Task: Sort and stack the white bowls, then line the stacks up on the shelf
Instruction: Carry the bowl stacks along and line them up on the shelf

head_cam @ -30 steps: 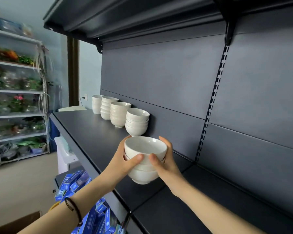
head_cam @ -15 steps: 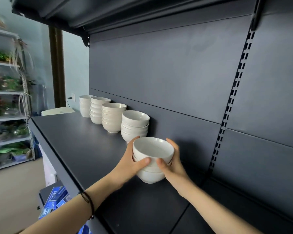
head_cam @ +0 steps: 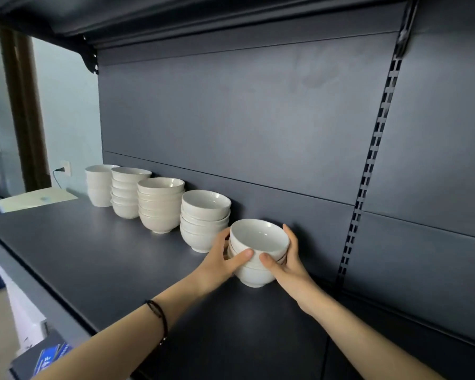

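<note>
view: head camera, looking along a dark shelf [head_cam: 93,256].
held stack [head_cam: 258,250]: nested white bowls, upright, near the centre of the picture and close to the back panel [head_cam: 258,119]. Its foot is at the shelf surface; I cannot tell whether it touches.
left hand [head_cam: 222,264]: grasping the held stack from its 9 o'clock side, thumb across the front.
right hand [head_cam: 288,267]: grasping the held stack from its 3 o'clock side, thumb in front, fingers curled round the back.
row: 4 stacks of white bowls along the back panel, running toward 10 o'clock from the held stack.
nearest stack [head_cam: 205,219]: just beside the held stack at its 10 o'clock, with the left hand between the 2.
wristband [head_cam: 158,316]: dark, on the left forearm.
slotted upright [head_cam: 368,171]: toward 2 o'clock of the held stack, apart from it.
blue packets [head_cam: 50,357]: 7 o'clock corner, below the shelf.
</note>
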Demonstrator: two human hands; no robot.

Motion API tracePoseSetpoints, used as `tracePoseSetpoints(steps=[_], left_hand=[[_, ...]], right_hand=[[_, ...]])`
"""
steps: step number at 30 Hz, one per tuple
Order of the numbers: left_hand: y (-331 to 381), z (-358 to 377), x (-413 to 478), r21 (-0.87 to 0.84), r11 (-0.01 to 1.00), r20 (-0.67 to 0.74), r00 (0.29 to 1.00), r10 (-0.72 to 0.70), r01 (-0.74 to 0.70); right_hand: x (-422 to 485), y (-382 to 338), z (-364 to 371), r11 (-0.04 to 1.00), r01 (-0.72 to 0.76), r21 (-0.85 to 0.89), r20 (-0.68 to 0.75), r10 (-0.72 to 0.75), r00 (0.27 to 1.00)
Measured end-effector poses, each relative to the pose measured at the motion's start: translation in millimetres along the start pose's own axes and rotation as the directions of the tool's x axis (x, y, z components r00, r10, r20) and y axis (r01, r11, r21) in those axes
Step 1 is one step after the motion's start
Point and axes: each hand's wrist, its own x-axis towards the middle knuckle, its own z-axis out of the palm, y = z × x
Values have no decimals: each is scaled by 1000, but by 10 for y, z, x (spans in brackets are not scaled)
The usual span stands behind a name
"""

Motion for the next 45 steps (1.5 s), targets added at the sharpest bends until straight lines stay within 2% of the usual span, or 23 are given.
tracePoseSetpoints(steps=[6,9,11,13,15,17,19,20,22,25,27,29,30,32,36,39,45], left_hand=[[-41,-12,211,-99,991,67,993,95,-89],[-40,-14,256,-80,992,64,993,98,-93],[-35,-43,255,-20,998,49,997,54,-53],[1,-87,178,90,996,-34,999,26,-22],[29,-141,10,318,945,-88,989,117,-83],[114,-177,-225,596,780,-17,969,246,-188],[188,-184,-408,805,481,143,901,410,-346],[214,-159,-454,843,334,247,854,457,-422],[230,-41,-482,831,147,425,783,454,-536],[254,287,-446,798,12,563,751,344,-603],[294,579,-447,772,-13,615,741,268,-636],[381,891,-468,740,-19,658,719,224,-672],[440,1056,-487,723,-25,678,701,223,-691],[537,1385,-558,687,-17,713,669,211,-726],[674,1979,-788,658,47,734,654,182,-752],[736,2427,-998,613,80,765,616,188,-786],[1065,3532,-1543,550,147,791,569,223,-822]], right_hand=[[91,-52,68,996,-87,-17,-114,85,990],[124,-67,64,992,-108,-62,-168,97,981],[98,-77,76,993,-100,-65,-210,84,974],[35,-89,81,991,-96,-96,-269,68,961],[-75,-113,68,980,-102,-168,-316,44,948],[-223,-105,20,956,-114,-269,-363,9,932],[-394,-93,-31,916,-138,-377,-392,-23,920],[-477,-89,-56,896,-155,-416,-407,-31,913],[-663,-94,-110,850,-198,-489,-444,-48,895],[-1032,-178,-268,698,-247,-673,-436,-103,894],[-1346,-280,-444,454,-274,-848,-362,-119,924],[-1672,-393,-651,198,-301,-933,-318,-57,947],[-1826,-449,-758,102,-326,-940,-330,-20,944],[-2127,-555,-958,-8,-395,-919,-395,15,919],[-2742,-726,-1368,-77,-547,-834,-549,11,836],[-3237,-829,-1678,-118,-636,-763,-640,-3,769],[-4410,-1030,-2488,-148,-786,-601,-795,11,606]])
